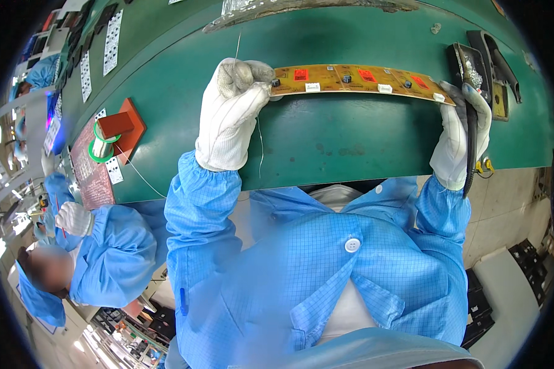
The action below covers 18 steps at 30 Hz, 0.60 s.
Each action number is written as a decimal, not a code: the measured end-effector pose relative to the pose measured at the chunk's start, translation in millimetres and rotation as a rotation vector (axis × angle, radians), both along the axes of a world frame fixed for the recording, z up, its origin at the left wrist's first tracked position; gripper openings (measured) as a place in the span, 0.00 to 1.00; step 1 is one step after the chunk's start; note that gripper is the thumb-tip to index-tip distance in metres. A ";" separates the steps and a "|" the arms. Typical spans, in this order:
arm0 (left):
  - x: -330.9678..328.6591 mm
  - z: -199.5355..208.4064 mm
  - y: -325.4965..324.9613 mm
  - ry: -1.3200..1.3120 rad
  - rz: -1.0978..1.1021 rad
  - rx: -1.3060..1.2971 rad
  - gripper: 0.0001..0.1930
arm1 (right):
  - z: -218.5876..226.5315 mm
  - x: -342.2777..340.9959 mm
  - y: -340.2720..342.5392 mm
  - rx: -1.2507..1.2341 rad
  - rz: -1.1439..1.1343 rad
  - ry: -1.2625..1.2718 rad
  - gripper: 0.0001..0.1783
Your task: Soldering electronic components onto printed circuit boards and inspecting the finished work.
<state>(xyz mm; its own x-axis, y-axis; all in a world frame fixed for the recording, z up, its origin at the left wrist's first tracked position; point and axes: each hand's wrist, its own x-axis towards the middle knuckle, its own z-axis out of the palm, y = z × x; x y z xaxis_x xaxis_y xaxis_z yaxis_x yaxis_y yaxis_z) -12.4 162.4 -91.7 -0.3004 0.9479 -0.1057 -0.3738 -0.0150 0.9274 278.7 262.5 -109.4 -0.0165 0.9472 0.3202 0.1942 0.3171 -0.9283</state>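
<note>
A long yellow-brown circuit board strip with white connectors, dark round parts and red labels is held up above the green bench between my two gloved hands. My left hand is closed on the strip's left end, and a thin solder wire passes through its fingers, sticking up above and hanging below. At the strip's right end, my right hand pinches the edge. That same hand also holds a soldering iron, its black handle and cord running down past the wrist. The iron's tip is near the tray and hard to make out.
At right stand a black iron holder and a metal tray. On the left, a solder spool sits by a red-brown stand and a reddish sheet. A co-worker in blue sits further left.
</note>
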 end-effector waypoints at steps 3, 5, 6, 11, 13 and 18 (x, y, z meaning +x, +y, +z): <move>4.1 3.1 -1.5 0.023 0.003 0.008 0.13 | 2.8 5.6 -0.9 0.007 0.001 -0.008 0.18; 4.4 3.1 -2.2 0.064 0.000 -0.014 0.13 | 2.2 7.0 -1.0 0.018 -0.004 -0.002 0.18; 6.8 3.7 -2.6 0.095 -0.004 -0.024 0.13 | 2.7 9.8 -0.9 0.043 -0.038 0.024 0.18; -1.3 0.9 -2.5 0.151 -0.002 -0.016 0.14 | -7.0 0.3 2.1 0.050 0.023 0.101 0.17; -0.3 1.1 -3.0 0.193 -0.014 -0.013 0.14 | -6.4 1.5 2.2 0.057 0.007 0.076 0.16; 8.8 1.0 -2.7 0.066 0.000 0.074 0.15 | -2.0 9.2 -0.4 0.127 0.027 0.068 0.15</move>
<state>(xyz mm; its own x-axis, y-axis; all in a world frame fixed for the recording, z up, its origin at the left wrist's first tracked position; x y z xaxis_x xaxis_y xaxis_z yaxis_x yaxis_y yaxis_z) -3.6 159.8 -90.6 -0.3040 0.9525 -0.0158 -0.3117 -0.0838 0.9465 287.9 262.0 -111.5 -0.0159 0.8985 0.4387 0.1219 0.4372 -0.8911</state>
